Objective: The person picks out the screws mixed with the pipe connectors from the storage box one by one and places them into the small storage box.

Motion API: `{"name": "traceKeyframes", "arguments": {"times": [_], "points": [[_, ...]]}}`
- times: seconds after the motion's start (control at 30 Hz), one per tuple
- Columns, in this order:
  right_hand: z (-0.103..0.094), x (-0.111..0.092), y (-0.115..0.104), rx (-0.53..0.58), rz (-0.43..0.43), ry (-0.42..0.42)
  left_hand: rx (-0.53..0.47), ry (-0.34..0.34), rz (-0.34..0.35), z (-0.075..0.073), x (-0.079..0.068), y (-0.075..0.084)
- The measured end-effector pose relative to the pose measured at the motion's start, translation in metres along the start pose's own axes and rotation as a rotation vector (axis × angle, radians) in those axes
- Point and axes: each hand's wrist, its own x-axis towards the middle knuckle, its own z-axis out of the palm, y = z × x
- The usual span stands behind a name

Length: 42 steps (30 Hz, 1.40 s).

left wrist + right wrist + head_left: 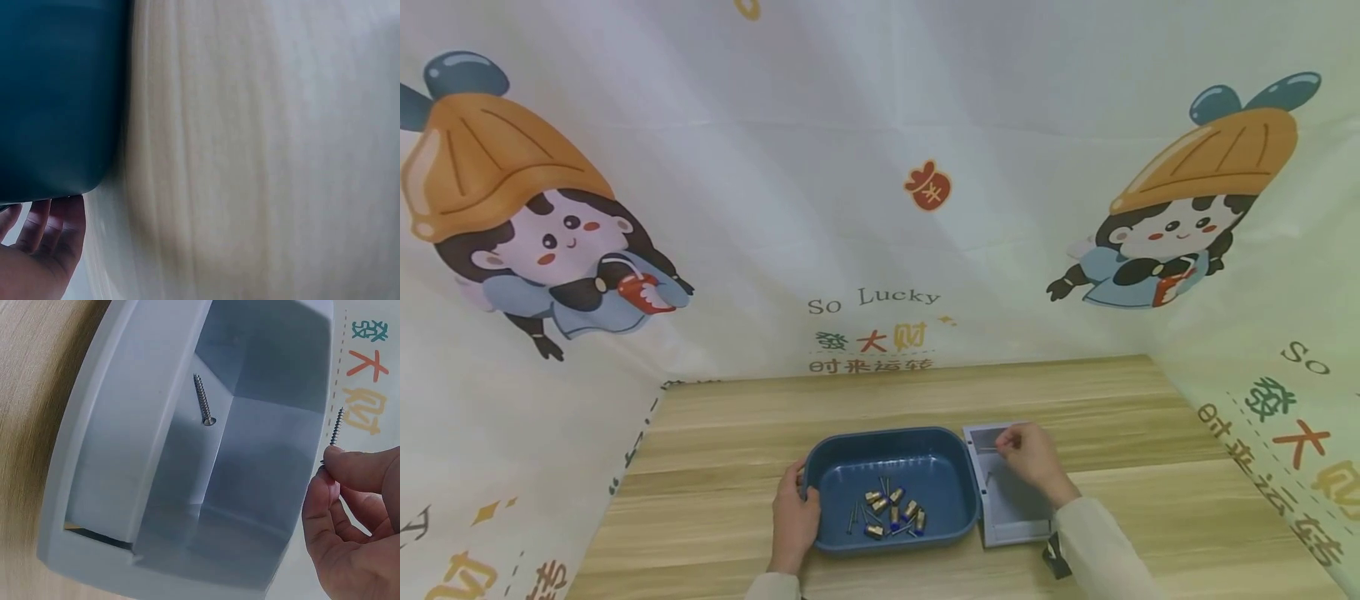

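Note:
A blue plastic basin stands on the table, holding several loose screws and brass fittings with blue ends. At its left end my left hand grips the rim, thumb at the top edge; the left wrist view shows curled fingers against the outer wall. My right hand is above the far part of a light grey box, just right of the basin. Between thumb and index finger it pinches a screw, its threaded end sticking out. Another screw lies inside the grey box.
A black object, too unclear to name, lies by the grey box's near right corner. The wood-grain table is bordered by a printed cloth backdrop behind and at both sides.

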Motion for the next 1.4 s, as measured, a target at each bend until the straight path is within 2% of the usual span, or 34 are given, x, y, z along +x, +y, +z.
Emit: {"name": "traceKeyframes", "arguments": {"times": [0.73, 1.4], "points": [[0.004, -0.006, 0.002, -0.001, 0.032, -0.011, -0.004, 0.018, 0.033, -0.001, 0.0, 0.001], [0.019, -0.009, 0.007, -0.032, 0.045, 0.011, 0.005, 0.015, 0.018, -0.001, 0.001, 0.0]]}}
